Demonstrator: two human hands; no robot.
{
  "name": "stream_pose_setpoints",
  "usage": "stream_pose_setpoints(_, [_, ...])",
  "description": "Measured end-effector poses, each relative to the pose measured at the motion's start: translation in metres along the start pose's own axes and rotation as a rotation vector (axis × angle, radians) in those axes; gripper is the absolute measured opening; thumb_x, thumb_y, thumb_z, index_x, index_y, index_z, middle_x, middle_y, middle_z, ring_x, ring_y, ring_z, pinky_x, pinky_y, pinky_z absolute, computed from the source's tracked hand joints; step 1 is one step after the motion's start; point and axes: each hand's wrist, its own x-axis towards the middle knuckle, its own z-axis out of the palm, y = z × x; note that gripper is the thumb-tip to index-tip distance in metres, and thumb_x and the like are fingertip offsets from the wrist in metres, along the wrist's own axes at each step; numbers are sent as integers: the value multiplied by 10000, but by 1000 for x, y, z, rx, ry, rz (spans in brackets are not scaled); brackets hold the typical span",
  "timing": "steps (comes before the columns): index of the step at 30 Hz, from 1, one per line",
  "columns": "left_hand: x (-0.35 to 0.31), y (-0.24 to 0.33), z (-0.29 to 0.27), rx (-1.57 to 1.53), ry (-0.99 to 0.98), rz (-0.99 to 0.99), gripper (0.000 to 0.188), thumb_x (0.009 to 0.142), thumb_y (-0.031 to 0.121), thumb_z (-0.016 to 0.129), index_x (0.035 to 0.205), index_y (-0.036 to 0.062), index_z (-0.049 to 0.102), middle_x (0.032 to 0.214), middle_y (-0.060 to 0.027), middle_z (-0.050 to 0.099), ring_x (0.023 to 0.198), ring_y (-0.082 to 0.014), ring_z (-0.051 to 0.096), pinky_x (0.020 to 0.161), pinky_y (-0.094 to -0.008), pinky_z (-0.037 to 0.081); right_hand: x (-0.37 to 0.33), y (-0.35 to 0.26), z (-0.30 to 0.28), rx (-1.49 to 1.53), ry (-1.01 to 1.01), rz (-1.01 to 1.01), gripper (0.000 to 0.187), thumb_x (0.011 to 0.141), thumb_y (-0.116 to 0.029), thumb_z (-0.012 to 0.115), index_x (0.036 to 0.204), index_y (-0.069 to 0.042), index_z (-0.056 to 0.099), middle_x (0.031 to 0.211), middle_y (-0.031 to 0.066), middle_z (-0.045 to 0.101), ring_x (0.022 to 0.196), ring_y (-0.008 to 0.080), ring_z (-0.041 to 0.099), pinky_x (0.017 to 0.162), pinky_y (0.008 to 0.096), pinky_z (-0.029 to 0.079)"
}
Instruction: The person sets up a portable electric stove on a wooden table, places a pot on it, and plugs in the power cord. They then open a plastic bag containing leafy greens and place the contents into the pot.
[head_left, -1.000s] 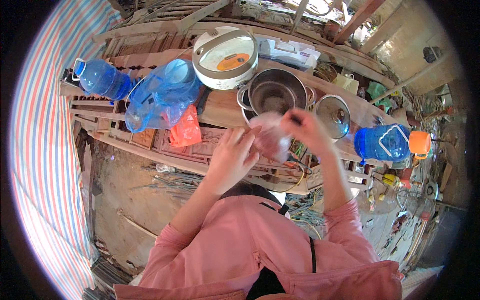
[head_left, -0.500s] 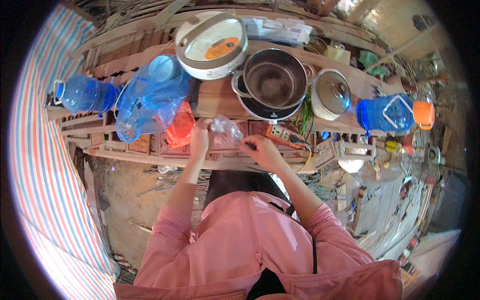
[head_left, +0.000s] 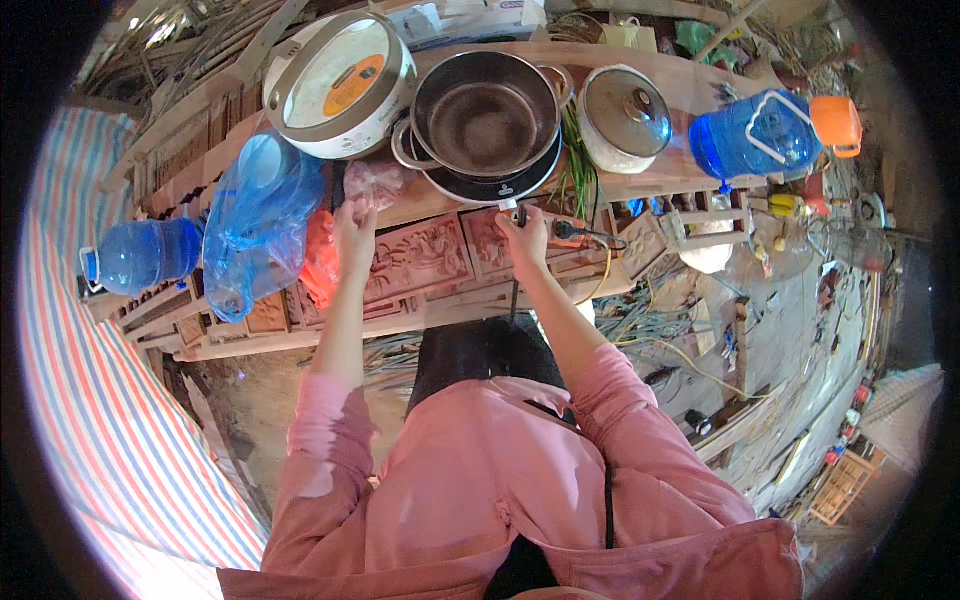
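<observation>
My left hand (head_left: 354, 238) is closed on the gathered end of a clear plastic bag (head_left: 375, 184) at the table's front edge. Between the fingers of my right hand (head_left: 526, 240) is a small black piece that looks like a plug (head_left: 520, 214). A black cord (head_left: 514, 296) hangs below that hand. Just beyond it, a dark two-handled pot (head_left: 487, 118) stands on a black cooktop with a white rim (head_left: 500, 188). An orange plastic bag (head_left: 319, 262) lies left of my left hand.
A white rice cooker (head_left: 350, 98) stands left of the pot. To the right are green stalks (head_left: 577, 168) and a glass-lidded pot (head_left: 624, 116). Blue water jugs (head_left: 150, 256) (head_left: 755, 135) flank the table. A blue bag (head_left: 255, 230) sits at left. Carved wooden panels (head_left: 422, 255) form the front.
My hands have moved apart: the left goes left and away with the clear bag, the right goes up to the cooktop's front. The view has shifted too.
</observation>
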Motion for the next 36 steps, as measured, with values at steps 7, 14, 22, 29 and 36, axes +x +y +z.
stream_pose_setpoints(7, [-118, -27, -34, -102, -147, -64, 411, 907, 182, 658, 1267, 17, 548, 1145, -97, 623, 981, -171, 591, 842, -305, 474, -2, -6, 8, 209, -27, 57, 251, 820, -122, 734, 954, 20, 575, 775, 46, 596, 568, 104, 556, 500, 275, 438])
stream_pose_setpoints(14, [-192, -41, -65, -138, -182, -473, 404, 912, 150, 602, 1291, 30, 528, 1116, -57, 596, 889, -123, 553, 766, -267, 464, -5, -9, 5, 327, -50, 71, 199, 858, -132, 705, 831, -25, 541, 572, 26, 544, 458, 85, 471, 400, 252, 322])
stream_pose_setpoints(22, [-189, -24, -46, -290, -179, -390, 427, 915, 183, 610, 1302, 30, 515, 1085, -44, 597, 835, -110, 538, 718, -277, 468, 0, 4, 5, 221, -56, -12, 365, 806, -76, 735, 1071, 8, 500, 831, 74, 618, 640, 119, 579, 558, 282, 476])
stream_pose_setpoints(29, [-201, -17, -42, -119, -300, -405, 442, 928, 115, 591, 1358, 93, 493, 1136, -41, 591, 881, -123, 561, 739, -277, 484, 3, 2, 6, 291, -101, 43, 359, 839, -31, 707, 1096, -31, 456, 801, 40, 582, 611, 88, 548, 443, 253, 384])
stream_pose_setpoints(36, [-219, -17, -44, -154, -276, -505, 444, 908, 91, 602, 1342, 64, 509, 1098, -20, 589, 844, -99, 520, 741, -246, 452, 1, -4, 4, 340, -98, 83, 267, 828, -63, 712, 987, -4, 506, 767, 33, 571, 573, 98, 540, 501, 261, 452])
